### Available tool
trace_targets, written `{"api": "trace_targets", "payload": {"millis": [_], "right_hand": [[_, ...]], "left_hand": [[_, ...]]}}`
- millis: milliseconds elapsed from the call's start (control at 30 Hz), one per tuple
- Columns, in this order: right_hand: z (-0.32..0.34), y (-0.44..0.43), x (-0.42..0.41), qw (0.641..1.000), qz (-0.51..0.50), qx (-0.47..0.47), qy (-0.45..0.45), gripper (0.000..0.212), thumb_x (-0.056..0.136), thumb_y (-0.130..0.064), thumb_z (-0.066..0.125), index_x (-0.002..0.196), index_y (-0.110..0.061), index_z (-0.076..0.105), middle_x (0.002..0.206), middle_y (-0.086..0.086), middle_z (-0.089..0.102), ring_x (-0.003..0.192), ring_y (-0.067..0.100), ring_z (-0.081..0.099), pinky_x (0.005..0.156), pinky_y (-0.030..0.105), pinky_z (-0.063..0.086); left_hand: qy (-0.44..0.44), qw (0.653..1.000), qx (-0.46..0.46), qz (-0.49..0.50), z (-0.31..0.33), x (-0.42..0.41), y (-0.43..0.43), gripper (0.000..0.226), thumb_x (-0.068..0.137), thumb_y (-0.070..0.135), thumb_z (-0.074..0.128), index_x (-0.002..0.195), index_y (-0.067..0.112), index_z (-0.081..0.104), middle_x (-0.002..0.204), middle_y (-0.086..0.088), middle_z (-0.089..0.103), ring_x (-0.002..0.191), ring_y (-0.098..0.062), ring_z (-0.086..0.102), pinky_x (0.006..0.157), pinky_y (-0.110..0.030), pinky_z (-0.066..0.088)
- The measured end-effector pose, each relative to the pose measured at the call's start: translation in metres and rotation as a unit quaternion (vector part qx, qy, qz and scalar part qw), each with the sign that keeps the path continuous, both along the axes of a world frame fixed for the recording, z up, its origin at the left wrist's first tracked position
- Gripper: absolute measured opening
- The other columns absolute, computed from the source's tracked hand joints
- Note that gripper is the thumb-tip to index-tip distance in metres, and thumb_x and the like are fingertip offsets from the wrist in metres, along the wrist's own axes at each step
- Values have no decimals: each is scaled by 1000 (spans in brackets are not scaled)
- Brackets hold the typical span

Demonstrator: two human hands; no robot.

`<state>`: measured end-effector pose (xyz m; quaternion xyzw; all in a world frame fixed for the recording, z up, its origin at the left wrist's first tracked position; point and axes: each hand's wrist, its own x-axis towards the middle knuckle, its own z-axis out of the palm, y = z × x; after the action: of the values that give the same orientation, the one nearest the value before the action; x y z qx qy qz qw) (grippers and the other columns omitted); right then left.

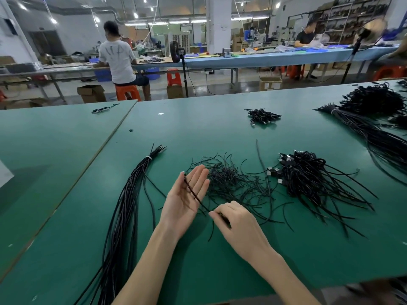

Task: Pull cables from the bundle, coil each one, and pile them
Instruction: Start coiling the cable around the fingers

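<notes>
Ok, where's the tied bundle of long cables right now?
The tied bundle lies on the green table in the head view, left of the left hand, white-tied end pointing away; the right hand pinches a cable.

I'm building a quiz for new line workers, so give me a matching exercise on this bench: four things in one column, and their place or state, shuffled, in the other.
Things:
1. long bundle
2. left hand
3. right hand
4. small pile

Places or states:
a. pinches the thin cable
b. lies on the table left of both hands, bound by a white tie
c. fingers straight, palm up, thin cable across it
d. lies farther back, beyond both hands

Pairs: 1-b, 2-c, 3-a, 4-d.
</notes>
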<state>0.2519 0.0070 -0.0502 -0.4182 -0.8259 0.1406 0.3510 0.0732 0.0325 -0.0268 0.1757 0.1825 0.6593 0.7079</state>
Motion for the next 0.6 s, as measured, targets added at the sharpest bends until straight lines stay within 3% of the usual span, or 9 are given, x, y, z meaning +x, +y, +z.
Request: {"api": "trace_targets", "payload": {"millis": [133, 200, 267, 333, 433, 600], "right_hand": [[-2, 4, 3, 997, -27, -73, 26, 37, 102, -47, 55, 75, -22, 58, 70, -15, 51, 75, 5, 50, 69, 15, 37], [-1, 6, 3, 993, -40, -102, 36, 36, 101, -50, 55, 75, -26, 56, 72, -12, 53, 71, 6, 50, 65, 18, 38], [-1, 8, 4, 991, -46, -115, 49, 35, 101, -46, 58, 72, -27, 53, 66, -11, 51, 61, 7, 46, 59, 19, 33], [-2, 9, 4, 990, -43, -119, 58, 35, 101, -43, 59, 72, -26, 53, 62, -10, 50, 57, 7, 43, 58, 18, 30], [-3, 9, 5, 990, -35, -123, 58, 36, 101, -46, 58, 75, -21, 57, 62, -11, 50, 55, 7, 44, 56, 20, 32], [-4, 9, 6, 981, -30, -150, 123, 39, 101, -45, 59, 72, -19, 60, 52, -9, 48, 48, 9, 42, 50, 19, 32]], "left_hand": [[1, 1000, 8, -25, 2, -3, -7, 32, 97, 28, 56, 88, 8, 80, 81, 2, 78, 72, -11, 76, 64, -27, 61], [53, 997, 22, -53, 2, -3, -11, 33, 101, 31, 58, 76, 15, 73, 57, 8, 61, 44, -7, 58, 52, -23, 53], [114, 989, 54, -80, 2, -1, -14, 38, 104, 33, 58, 71, 16, 63, 47, 10, 45, 34, -5, 39, 46, -22, 43], [152, 981, 79, -91, 2, 1, -15, 37, 102, 35, 63, 71, 14, 60, 45, 10, 41, 32, -5, 34, 45, -22, 40], [154, 983, 67, -76, 2, 4, -14, 34, 100, 38, 63, 79, 13, 67, 55, 7, 49, 39, -8, 42, 53, -24, 47], [104, 993, 44, -35, -2, 5, -11, 54, 108, 43, 42, 88, 8, 77, 68, -1, 69, 73, -23, 70, 93, -39, 55]]}}
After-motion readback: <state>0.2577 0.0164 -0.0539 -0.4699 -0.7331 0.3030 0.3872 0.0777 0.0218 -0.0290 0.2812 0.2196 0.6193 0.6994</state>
